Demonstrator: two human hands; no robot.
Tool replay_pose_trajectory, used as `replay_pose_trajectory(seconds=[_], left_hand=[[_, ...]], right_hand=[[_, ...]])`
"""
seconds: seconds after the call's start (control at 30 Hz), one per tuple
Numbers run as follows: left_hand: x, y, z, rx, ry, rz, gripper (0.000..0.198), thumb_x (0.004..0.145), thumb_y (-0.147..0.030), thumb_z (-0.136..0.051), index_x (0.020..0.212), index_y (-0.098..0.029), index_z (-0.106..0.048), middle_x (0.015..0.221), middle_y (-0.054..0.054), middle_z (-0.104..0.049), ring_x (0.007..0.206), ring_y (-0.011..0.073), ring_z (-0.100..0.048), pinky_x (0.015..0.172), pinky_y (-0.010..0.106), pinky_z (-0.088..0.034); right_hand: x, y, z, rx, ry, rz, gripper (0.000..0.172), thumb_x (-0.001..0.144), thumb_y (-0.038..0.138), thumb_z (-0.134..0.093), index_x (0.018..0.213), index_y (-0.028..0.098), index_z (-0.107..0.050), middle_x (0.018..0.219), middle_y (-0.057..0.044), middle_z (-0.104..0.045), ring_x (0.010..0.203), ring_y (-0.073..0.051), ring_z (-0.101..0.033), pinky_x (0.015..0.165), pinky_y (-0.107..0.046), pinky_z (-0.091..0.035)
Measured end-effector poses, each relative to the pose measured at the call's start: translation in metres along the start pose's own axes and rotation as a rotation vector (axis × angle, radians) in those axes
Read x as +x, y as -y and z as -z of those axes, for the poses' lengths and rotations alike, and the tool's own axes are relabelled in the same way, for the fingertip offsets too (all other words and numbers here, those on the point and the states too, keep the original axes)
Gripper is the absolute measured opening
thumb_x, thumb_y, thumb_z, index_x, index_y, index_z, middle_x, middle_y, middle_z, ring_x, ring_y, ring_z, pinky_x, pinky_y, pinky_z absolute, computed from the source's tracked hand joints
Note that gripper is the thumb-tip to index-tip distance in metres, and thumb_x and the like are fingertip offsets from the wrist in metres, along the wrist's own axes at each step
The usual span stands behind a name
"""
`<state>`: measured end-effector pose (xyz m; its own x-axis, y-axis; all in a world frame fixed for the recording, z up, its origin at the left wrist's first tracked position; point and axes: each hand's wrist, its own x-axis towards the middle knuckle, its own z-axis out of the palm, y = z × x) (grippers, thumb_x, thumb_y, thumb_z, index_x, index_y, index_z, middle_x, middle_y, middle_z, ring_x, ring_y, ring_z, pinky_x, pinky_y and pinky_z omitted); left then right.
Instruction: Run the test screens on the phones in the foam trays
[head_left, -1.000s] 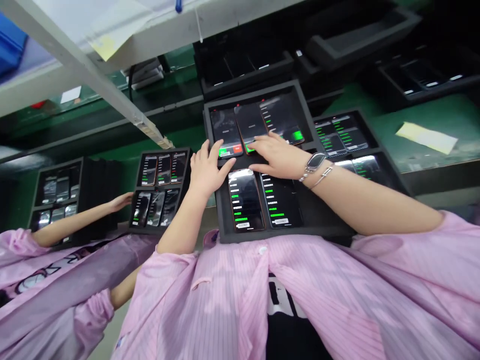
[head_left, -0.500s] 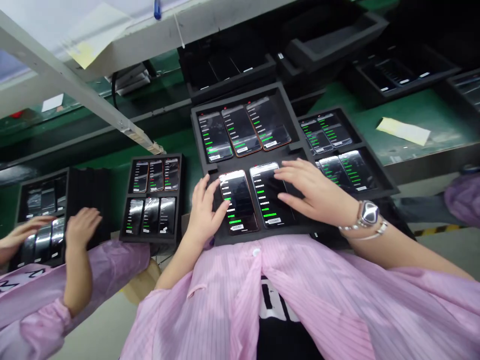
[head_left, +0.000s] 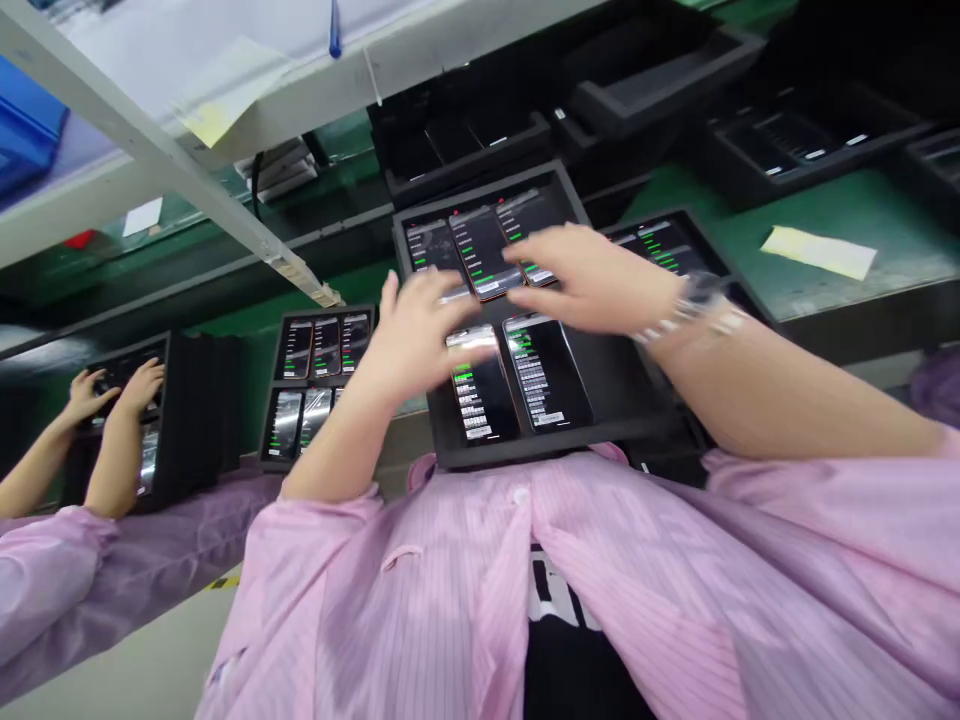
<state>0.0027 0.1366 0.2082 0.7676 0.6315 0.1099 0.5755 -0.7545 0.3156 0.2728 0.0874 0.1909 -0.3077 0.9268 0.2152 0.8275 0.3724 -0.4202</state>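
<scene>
A black tray (head_left: 637, 395) stands before me with several smartphones lying face up, their screens lit with lists of text. My left hand (head_left: 420, 335), fingers apart and slightly blurred, hovers over the tray's left side near the upper-left phone (head_left: 426, 245). Across the upper-right phone (head_left: 525, 208) reaches my right hand (head_left: 574, 275), its fingers spread and holding nothing; I cannot tell whether they touch the glass. Nearest my body are the lower-left phone (head_left: 487, 400) and the lower-middle phone (head_left: 551, 375), showing white and green lines.
To the left, a smaller phone tray (head_left: 277, 340) sits on the green bench. A co-worker's hands (head_left: 124, 390) are over another tray farther left. More phone trays (head_left: 795, 180) stand at the back right, near a paper strip (head_left: 817, 252). A white shelf post slants overhead.
Both my hands have moved up from the lower phones toward the upper row. The lower phones' screens now show different text. The co-worker's hands have also shifted up over their tray.
</scene>
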Motion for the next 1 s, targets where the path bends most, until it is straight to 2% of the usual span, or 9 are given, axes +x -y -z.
replay_pose_trajectory(seconds=[0.07,0.17,0.23,0.33,0.43,0.5,0.6,0.77,1.0], left_hand=[[0.056,0.032,-0.015,0.035,-0.206,0.193,0.061,0.092,-0.073,-0.063,0.135,-0.03,-0.07,0.161,0.011,-0.052,0.159,0.0424,-0.029,0.131,0.072,-0.008],[0.096,0.062,-0.033,0.068,-0.228,0.334,0.064,0.091,-0.077,-0.061,0.123,-0.023,-0.076,0.158,0.016,-0.052,0.159,0.0474,-0.023,0.128,0.074,-0.011],[0.08,0.056,-0.029,0.016,-0.129,0.302,0.068,0.095,-0.08,-0.051,0.1,-0.019,-0.08,0.144,0.019,-0.061,0.151,0.047,-0.036,0.126,0.071,-0.022],[0.012,0.017,-0.001,-0.214,0.116,0.041,0.081,0.101,-0.079,-0.033,0.07,-0.018,-0.076,0.108,0.014,-0.069,0.119,0.0334,-0.061,0.115,0.054,-0.046],[-0.064,-0.021,0.015,-0.338,0.129,-0.19,0.07,0.099,-0.079,-0.044,0.083,-0.021,-0.079,0.104,0.01,-0.065,0.104,0.0252,-0.063,0.103,0.044,-0.055],[-0.102,-0.033,0.004,-0.226,-0.012,-0.194,0.062,0.098,-0.076,-0.051,0.11,-0.022,-0.08,0.121,0.013,-0.064,0.119,0.0296,-0.058,0.111,0.05,-0.051],[-0.131,-0.034,-0.034,-0.041,-0.075,-0.164,0.063,0.095,-0.074,-0.058,0.13,-0.024,-0.074,0.151,0.018,-0.053,0.147,0.0407,-0.04,0.122,0.062,-0.04],[-0.12,-0.017,-0.071,0.054,-0.012,-0.071,0.07,0.085,-0.081,-0.065,0.125,-0.025,-0.077,0.165,0.015,-0.044,0.157,0.0477,-0.028,0.129,0.073,-0.023],[-0.051,0.023,-0.068,-0.003,-0.101,0.209,0.067,0.091,-0.082,-0.055,0.117,-0.024,-0.077,0.172,0.01,-0.036,0.164,0.045,-0.015,0.133,0.069,-0.013]], right_hand=[[0.052,-0.027,-0.026,-0.081,-0.083,-0.154,0.066,0.101,0.064,-0.047,0.15,0.022,-0.058,0.155,-0.018,-0.057,0.143,-0.045,-0.05,0.121,-0.077,-0.025],[0.088,-0.051,-0.054,-0.147,-0.054,-0.278,0.075,0.099,0.074,-0.045,0.147,0.019,-0.061,0.159,-0.021,-0.052,0.145,-0.051,-0.045,0.116,-0.084,-0.02],[0.077,-0.045,-0.044,-0.135,0.053,-0.269,0.075,0.098,0.077,-0.041,0.133,0.018,-0.07,0.146,-0.02,-0.063,0.135,-0.049,-0.055,0.113,-0.08,-0.03],[0.024,-0.01,0.013,-0.044,0.273,-0.204,0.066,0.101,0.073,-0.04,0.108,0.02,-0.079,0.109,-0.014,-0.078,0.102,-0.036,-0.072,0.099,-0.059,-0.054],[-0.04,0.027,0.062,-0.043,0.171,0.026,0.056,0.102,0.067,-0.042,0.11,0.024,-0.078,0.1,-0.009,-0.078,0.087,-0.031,-0.072,0.088,-0.054,-0.058],[-0.077,0.04,0.062,-0.02,0.091,0.157,0.045,0.105,0.056,-0.047,0.12,0.024,-0.075,0.106,-0.009,-0.079,0.099,-0.031,-0.073,0.099,-0.053,-0.057],[-0.12,0.041,0.021,-0.001,0.069,0.27,0.031,0.107,0.042,-0.052,0.118,0.024,-0.073,0.114,-0.007,-0.08,0.12,-0.032,-0.07,0.123,-0.062,-0.039],[-0.138,0.019,-0.036,-0.006,0.138,0.22,0.03,0.107,0.036,-0.051,0.124,0.021,-0.071,0.12,-0.008,-0.079,0.137,-0.034,-0.062,0.128,-0.07,-0.026],[-0.084,-0.013,-0.042,0.002,0.096,-0.041,0.044,0.104,0.045,-0.049,0.139,0.024,-0.066,0.139,-0.013,-0.071,0.145,-0.038,-0.054,0.125,-0.073,-0.03]])
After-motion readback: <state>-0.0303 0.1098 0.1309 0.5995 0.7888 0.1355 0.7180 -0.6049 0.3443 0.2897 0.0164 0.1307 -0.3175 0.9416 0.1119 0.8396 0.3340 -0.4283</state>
